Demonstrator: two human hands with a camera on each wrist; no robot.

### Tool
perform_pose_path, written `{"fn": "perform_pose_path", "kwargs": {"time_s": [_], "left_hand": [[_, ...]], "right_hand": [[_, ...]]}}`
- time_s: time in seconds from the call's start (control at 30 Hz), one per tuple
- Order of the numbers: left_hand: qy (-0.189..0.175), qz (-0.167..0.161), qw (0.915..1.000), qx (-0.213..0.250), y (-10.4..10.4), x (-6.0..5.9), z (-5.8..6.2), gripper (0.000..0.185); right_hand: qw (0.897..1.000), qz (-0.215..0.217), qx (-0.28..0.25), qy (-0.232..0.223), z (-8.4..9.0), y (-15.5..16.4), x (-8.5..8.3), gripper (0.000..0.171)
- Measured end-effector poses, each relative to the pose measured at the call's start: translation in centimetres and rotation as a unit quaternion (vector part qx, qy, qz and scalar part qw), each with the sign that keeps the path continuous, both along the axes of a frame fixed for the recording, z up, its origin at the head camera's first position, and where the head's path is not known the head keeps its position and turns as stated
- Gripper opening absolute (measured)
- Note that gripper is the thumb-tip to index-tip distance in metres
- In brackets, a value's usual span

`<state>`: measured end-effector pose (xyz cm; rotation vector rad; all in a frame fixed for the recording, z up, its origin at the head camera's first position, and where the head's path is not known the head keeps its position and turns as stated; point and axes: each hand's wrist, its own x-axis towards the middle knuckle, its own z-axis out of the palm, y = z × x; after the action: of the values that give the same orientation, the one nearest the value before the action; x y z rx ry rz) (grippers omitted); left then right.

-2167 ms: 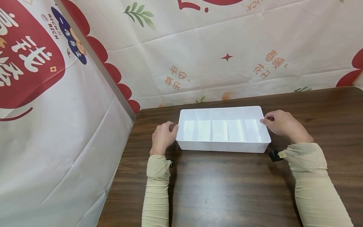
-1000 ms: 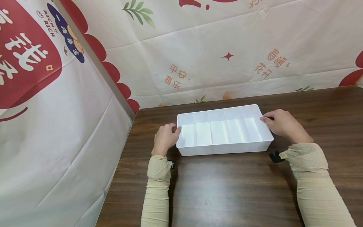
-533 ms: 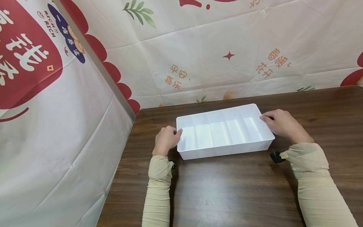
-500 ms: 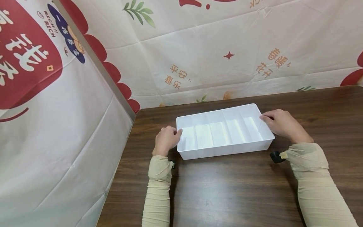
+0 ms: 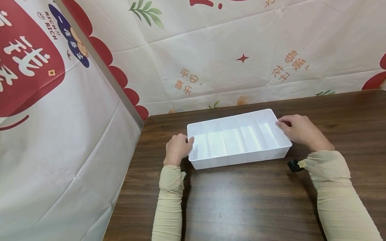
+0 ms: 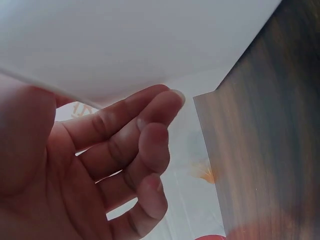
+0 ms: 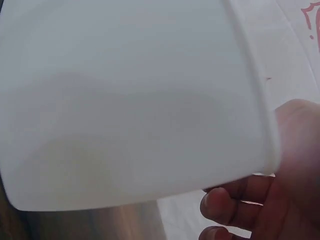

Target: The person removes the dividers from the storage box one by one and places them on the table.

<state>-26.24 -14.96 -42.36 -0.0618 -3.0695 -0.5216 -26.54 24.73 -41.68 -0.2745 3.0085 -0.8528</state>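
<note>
A white plastic tray with several narrow compartments, all showing bare white floors, stands a little askew on the dark wooden table. My left hand grips its left end, thumb over the rim and fingers curled under the wall. My right hand grips the right end the same way. In the left wrist view the curled fingers sit just below the tray's white wall. The right wrist view is filled by the tray's rounded corner, with my right hand behind its rim.
A printed cloth backdrop hangs close behind the table, and another cloth panel closes the left side along a metal bar. A small black clip sits at my right wrist. Bare wood lies in front of the tray.
The tray has turned slightly counter-clockwise: its left end has come nearer me and its right end has gone farther back. Both hands have kept their hold on its ends.
</note>
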Motion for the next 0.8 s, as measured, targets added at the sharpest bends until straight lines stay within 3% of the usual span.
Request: {"fn": "perform_pose_path", "kwargs": {"time_s": [0.23, 0.8], "left_hand": [[-0.001, 0.003, 1.0, 0.001, 0.1, -0.1, 0.0, 0.05], [0.007, 0.004, 1.0, 0.003, 0.3, 0.0, -0.3, 0.047]], "right_hand": [[0.999, 0.001, -0.01, 0.047, 1.3, -0.3, 0.7, 0.03], [0.998, 0.033, -0.004, 0.057, 3.3, -2.6, 2.3, 0.026]]}}
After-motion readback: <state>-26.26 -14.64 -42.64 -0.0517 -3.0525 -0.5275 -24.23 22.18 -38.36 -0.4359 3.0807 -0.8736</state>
